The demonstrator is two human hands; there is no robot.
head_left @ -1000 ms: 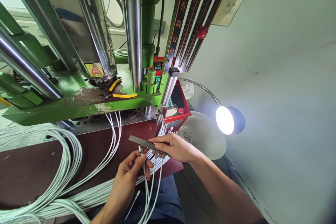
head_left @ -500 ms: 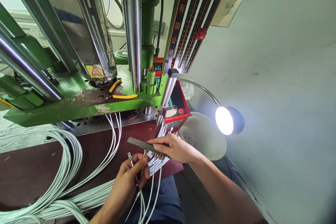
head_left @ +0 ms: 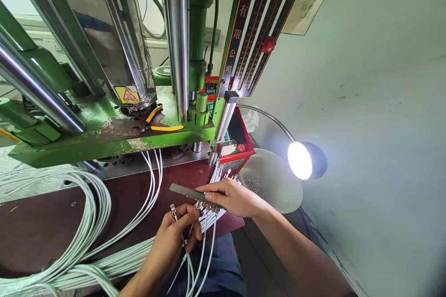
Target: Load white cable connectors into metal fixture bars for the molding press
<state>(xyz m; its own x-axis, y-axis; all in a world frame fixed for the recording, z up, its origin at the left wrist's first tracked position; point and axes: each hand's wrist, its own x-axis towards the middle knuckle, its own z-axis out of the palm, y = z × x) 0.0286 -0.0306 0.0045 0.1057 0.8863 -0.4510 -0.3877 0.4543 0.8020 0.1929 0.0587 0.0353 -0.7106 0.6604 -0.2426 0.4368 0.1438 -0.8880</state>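
A flat grey metal bar [head_left: 184, 190] is gripped by my right hand [head_left: 235, 197], with the thumb on top and the fingers around its right part. White cables [head_left: 209, 241] hang from the bar's lower edge by their metal connectors. Just left of them, my left hand [head_left: 177, 227] pinches a cable whose end is at the bar's edge. A second cable with a metal connector [head_left: 173, 209] sticks up between the fingers of the same hand. The fingertips partly hide where cable and bar meet.
The green press [head_left: 111, 141] stands above a dark red table [head_left: 132, 195], with yellow-handled pliers [head_left: 167, 128] on it. Coiled white cables [head_left: 94, 204] lie left. A lit lamp [head_left: 300, 161], white tub [head_left: 282, 190] and red control box [head_left: 249, 148] are at right.
My left hand has shifted slightly right, bringing the pinched cable's end closer against the bar. My right hand and the bar have barely moved.
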